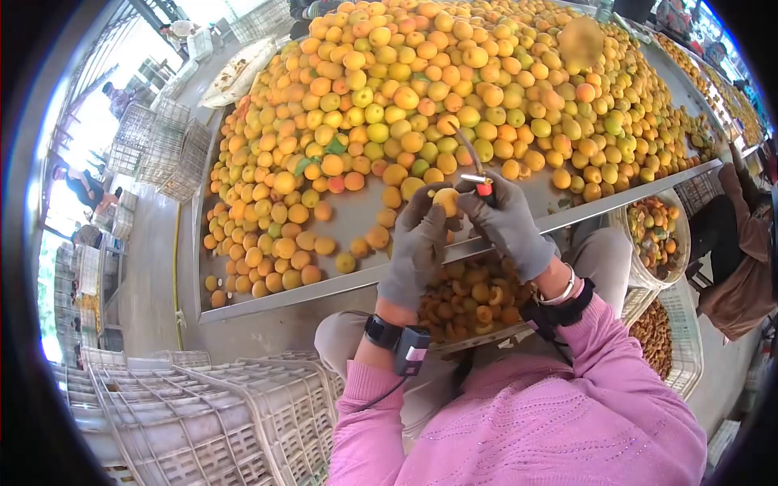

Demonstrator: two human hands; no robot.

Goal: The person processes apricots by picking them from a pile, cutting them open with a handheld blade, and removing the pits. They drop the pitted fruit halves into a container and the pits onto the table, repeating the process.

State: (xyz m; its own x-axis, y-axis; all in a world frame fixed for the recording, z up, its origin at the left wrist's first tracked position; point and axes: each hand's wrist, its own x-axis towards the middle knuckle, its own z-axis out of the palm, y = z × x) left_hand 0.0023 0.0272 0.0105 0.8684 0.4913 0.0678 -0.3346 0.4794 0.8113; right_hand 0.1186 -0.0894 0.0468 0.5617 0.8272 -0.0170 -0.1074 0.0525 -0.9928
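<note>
Left hand [416, 249] pinches a fruit [446, 201] just left of right hand [510, 223], whose grip wraps a knife [469, 150], long axis slanting away toward the pile [421, 89].

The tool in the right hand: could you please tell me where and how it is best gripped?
The tool is probably best gripped at its red part, from the near side, because its thin curved end points away over the piled fruit.

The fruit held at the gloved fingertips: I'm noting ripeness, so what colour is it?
The fruit is yellow-orange, as seen in the head view.
</note>
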